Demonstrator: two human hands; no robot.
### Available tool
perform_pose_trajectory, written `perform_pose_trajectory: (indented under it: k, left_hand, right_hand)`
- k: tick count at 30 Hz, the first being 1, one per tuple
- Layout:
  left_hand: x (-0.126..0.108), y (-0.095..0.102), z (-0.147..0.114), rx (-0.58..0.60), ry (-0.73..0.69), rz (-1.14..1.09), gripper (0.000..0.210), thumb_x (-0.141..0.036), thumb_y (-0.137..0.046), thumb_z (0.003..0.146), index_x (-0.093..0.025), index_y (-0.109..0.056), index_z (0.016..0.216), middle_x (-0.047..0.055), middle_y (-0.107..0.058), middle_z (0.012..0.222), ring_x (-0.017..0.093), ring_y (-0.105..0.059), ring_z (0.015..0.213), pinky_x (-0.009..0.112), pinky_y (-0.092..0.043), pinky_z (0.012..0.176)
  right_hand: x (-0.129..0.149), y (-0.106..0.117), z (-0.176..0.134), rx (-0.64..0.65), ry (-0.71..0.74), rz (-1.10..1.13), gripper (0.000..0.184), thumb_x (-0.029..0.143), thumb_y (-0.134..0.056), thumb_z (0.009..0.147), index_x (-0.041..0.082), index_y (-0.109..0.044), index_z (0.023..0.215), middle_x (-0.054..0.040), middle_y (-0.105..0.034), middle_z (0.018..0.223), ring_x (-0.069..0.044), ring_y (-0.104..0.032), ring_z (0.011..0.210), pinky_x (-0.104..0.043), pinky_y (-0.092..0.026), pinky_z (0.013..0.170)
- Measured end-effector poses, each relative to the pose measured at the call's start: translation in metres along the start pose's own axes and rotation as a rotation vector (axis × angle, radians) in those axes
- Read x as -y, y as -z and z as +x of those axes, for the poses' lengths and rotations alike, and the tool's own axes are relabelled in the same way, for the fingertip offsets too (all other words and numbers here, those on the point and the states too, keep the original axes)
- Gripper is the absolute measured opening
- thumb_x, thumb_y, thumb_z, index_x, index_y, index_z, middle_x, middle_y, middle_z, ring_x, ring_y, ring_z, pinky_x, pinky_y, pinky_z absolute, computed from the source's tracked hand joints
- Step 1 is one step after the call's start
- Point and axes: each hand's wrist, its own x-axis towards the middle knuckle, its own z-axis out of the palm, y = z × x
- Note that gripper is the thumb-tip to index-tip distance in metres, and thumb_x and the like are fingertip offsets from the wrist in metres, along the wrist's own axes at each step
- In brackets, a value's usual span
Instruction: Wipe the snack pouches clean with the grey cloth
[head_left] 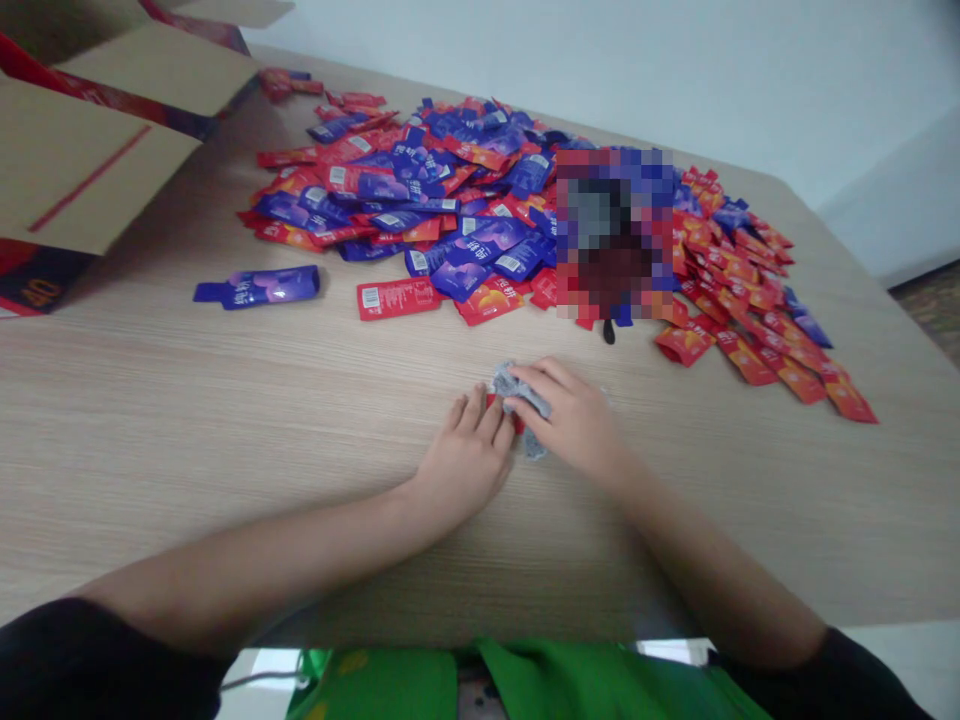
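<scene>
On the table [187, 440], an open box [97, 150] stands at the left and a pile of packets [480, 190] spreads along the far side. Nearer, the left hand [469, 450] lies flat, fingers slightly spread, and the right hand [574, 415] pinches a grey cloth [505, 381] over a red packet [519, 425], mostly hidden beneath them. The step in hand looks like wiping, and another stroke would call for the left fingers pinning the packet while the right draws the cloth across.
</scene>
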Motion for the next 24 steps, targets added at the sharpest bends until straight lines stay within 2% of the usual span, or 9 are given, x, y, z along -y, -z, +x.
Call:
perform_pose_trajectory:
  k: [2, 5, 8, 12, 19, 22, 24]
  left_hand:
    - [-0.001, -0.001, 0.0, -0.002, 0.006, 0.011, 0.043, -0.02, -0.048, 0.094, -0.004, -0.055, 0.133, 0.024, -0.055, 0.138, 0.039, -0.045, 0.134, 0.052, -0.043, 0.105]
    - [-0.003, 0.0, 0.001, 0.018, 0.012, 0.045, 0.044, -0.015, -0.044, 0.094, -0.004, -0.053, 0.135, 0.023, -0.051, 0.143, 0.038, -0.047, 0.133, 0.05, -0.046, 0.103]
    - [-0.004, 0.001, 0.003, 0.048, 0.014, 0.072, 0.045, -0.012, -0.042, 0.094, -0.004, -0.052, 0.137, 0.021, -0.05, 0.144, 0.038, -0.048, 0.132, 0.048, -0.048, 0.101]
    - [-0.004, 0.003, 0.006, 0.074, 0.008, 0.083, 0.045, -0.011, -0.042, 0.094, -0.004, -0.052, 0.137, 0.022, -0.049, 0.145, 0.037, -0.049, 0.131, 0.047, -0.048, 0.1]
    - [-0.005, 0.006, 0.006, 0.09, 0.002, 0.103, 0.047, -0.013, -0.042, 0.093, -0.001, -0.051, 0.138, 0.023, -0.048, 0.145, 0.039, -0.048, 0.131, 0.046, -0.048, 0.1]
    - [-0.005, 0.005, 0.004, 0.081, -0.004, 0.098, 0.048, -0.014, -0.042, 0.093, -0.001, -0.05, 0.138, 0.023, -0.048, 0.145, 0.039, -0.048, 0.132, 0.047, -0.047, 0.101]
    - [-0.004, 0.005, 0.002, 0.067, -0.015, 0.095, 0.048, -0.015, -0.043, 0.093, -0.001, -0.05, 0.139, 0.023, -0.047, 0.146, 0.04, -0.047, 0.132, 0.047, -0.046, 0.101]
  right_hand:
    - [0.002, -0.009, 0.001, 0.094, 0.015, -0.086, 0.03, 0.032, -0.051, 0.095, 0.025, -0.066, 0.121, -0.0059, -0.066, 0.111, -0.021, -0.064, 0.098, -0.032, -0.05, 0.078]
    - [-0.008, -0.005, -0.003, 0.148, -0.035, -0.184, 0.029, 0.027, -0.051, 0.094, 0.027, -0.068, 0.118, -0.0045, -0.066, 0.111, -0.02, -0.063, 0.096, -0.03, -0.048, 0.073]
    - [-0.025, 0.01, -0.011, 0.151, -0.156, -0.26, 0.027, 0.026, -0.052, 0.092, 0.027, -0.071, 0.111, -0.0046, -0.065, 0.109, -0.021, -0.063, 0.092, -0.03, -0.046, 0.069]
    - [-0.05, 0.02, -0.025, 0.143, -0.307, -0.231, 0.027, 0.028, -0.05, 0.092, 0.025, -0.072, 0.107, -0.0045, -0.066, 0.11, -0.02, -0.064, 0.088, -0.031, -0.045, 0.068]
    - [-0.082, 0.031, -0.048, 0.058, -0.364, -0.171, 0.025, 0.028, -0.052, 0.089, 0.024, -0.072, 0.103, -0.0062, -0.068, 0.101, -0.022, -0.065, 0.085, -0.035, -0.049, 0.073]
    - [-0.077, 0.039, -0.045, -0.031, -0.354, -0.112, 0.023, 0.029, -0.053, 0.089, 0.024, -0.072, 0.101, -0.0061, -0.069, 0.101, -0.023, -0.065, 0.086, -0.038, -0.05, 0.076]
    - [-0.063, 0.039, -0.037, -0.108, -0.309, -0.055, 0.023, 0.03, -0.053, 0.09, 0.024, -0.071, 0.102, -0.0063, -0.069, 0.101, -0.024, -0.065, 0.088, -0.039, -0.05, 0.077]
